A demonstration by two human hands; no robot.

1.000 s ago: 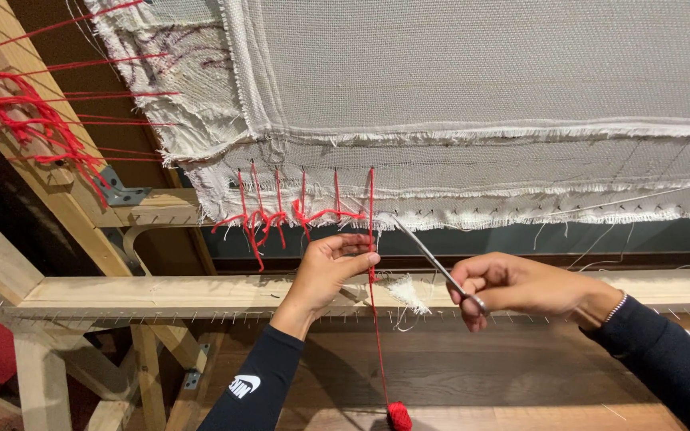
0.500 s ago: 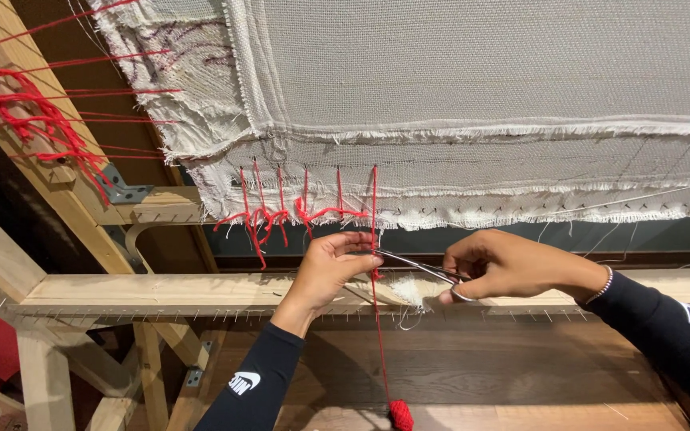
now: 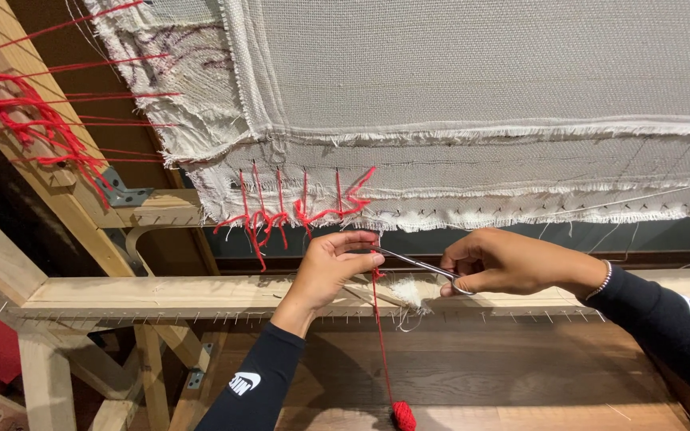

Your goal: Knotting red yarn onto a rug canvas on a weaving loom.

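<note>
Two hands work just under the frayed lower edge of a pale woven cloth (image 3: 473,88) stretched on a wooden frame (image 3: 161,291), with loose red yarn ends (image 3: 33,120) bunched on the slanted frame beam at far left and a row of red stitches (image 3: 297,203) running through the cloth's hem nearer the middle. The left hand (image 3: 329,267) comes up from below in a dark sleeve, its fingers (image 3: 357,239) pressed together in a pinch on a red yarn strand (image 3: 378,319) right below the stitches. From that pinch the strand hangs almost straight down, its long axis vertical, crossing in front of the horizontal frame rail and ending at a small red yarn ball (image 3: 403,415) near the bottom edge of the view. Just right of the pinch lies a pair of slim metal scissors (image 3: 417,263), its tip at the strand beside the left fingertips and pointing left and slightly up, its long axis slanting down to the right into the right hand (image 3: 513,262). That hand's fingers are curled and closed around the scissor handles, thumb on top; whether the blades are apart or closed I cannot tell. A tuft of white fibre (image 3: 409,294) sits on the rail below the scissors.
</note>
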